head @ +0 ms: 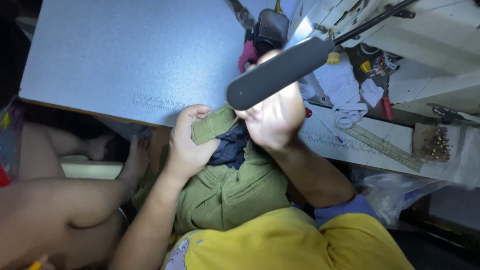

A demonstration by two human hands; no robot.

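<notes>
A single head-worn camera looks steeply down from close above the person's lap, facing forward over a grey surface (pixel 135 55). A black lamp head (pixel 277 72) juts in very near the lens.

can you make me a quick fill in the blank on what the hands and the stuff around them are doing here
1. Both hands hold a garment coloured ____.
2. The left hand grips the garment's ____.
3. A dark lamp head partly hides the ____ hand.
4. A ____ lies flat on the white table beside the scissors.

Missing words: green; waistband; right; ruler
</notes>
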